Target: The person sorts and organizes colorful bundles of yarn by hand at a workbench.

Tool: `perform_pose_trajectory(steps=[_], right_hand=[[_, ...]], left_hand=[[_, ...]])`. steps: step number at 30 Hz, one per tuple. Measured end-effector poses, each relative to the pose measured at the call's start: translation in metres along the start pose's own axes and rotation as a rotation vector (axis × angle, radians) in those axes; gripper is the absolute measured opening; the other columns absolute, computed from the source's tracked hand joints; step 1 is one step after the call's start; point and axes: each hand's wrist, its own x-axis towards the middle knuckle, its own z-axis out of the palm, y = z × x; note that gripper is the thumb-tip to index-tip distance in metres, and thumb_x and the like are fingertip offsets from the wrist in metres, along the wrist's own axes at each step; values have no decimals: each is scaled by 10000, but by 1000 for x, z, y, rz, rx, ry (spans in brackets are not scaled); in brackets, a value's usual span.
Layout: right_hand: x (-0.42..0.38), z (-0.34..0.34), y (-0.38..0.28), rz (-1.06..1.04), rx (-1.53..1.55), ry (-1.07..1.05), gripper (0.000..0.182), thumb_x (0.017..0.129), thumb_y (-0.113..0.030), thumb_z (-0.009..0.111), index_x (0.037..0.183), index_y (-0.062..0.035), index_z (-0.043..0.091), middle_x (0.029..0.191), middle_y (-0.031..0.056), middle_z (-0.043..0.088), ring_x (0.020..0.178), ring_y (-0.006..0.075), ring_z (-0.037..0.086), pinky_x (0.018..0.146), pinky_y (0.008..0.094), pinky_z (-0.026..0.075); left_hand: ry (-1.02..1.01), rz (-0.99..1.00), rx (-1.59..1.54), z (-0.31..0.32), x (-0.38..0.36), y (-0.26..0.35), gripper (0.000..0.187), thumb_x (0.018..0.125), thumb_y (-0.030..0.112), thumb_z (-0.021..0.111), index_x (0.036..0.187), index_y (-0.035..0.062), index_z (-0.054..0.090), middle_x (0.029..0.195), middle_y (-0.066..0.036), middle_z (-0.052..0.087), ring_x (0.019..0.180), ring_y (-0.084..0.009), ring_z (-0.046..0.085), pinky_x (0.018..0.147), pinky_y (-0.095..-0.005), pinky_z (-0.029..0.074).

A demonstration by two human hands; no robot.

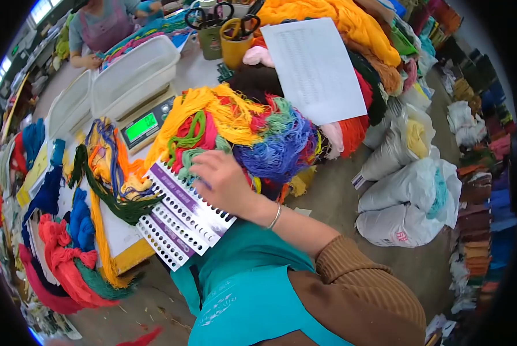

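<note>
My right hand (223, 181), a bracelet at its wrist, reaches over the white and purple cards with punched holes (180, 216). Its fingers are bent together at the cards' upper edge, beside mint-green yarn (189, 164); what they hold, if anything, is hidden. The overlapping cards lie at the table's near edge, against my teal apron (241, 305). A dark green skein (117, 202) runs up to the cards' left side. Beyond my hand is a heap of yellow yarn (183, 118) and blue-violet yarn (278, 144). My left hand is out of view.
A scale with a green display (141, 127) stands beside a clear plastic bin (134, 72). Scissors stand in cups (238, 43) near a printed sheet (316, 69). Red skeins (68, 262) hang off the table's left edge. Stuffed bags (408, 196) sit on the floor. Another person (100, 29) works opposite.
</note>
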Motion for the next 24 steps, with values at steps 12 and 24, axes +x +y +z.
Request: perform_pose_trajectory(steps=[12,24], right_hand=[[-41,28,-154,547,1591,-1190,323,793,-180,684,1040,-14,561,787,93,658,717,183,655,656,349,518],[-63,48,-146,329,1176,-1066,207,959,-229,497,981,-29,546,832,127,634,759,304,623,694,420,475]], left_hand=[[353,-618,-643,99,-39,-136,198,1037,217,482,1134,46,503,819,-11,412,806,-140,481,891,-313,446],[697,-1151,-506,-33,-195,-220,326,956,222,494,1222,65,598,1215,-64,639,1116,-208,608,929,-415,515]])
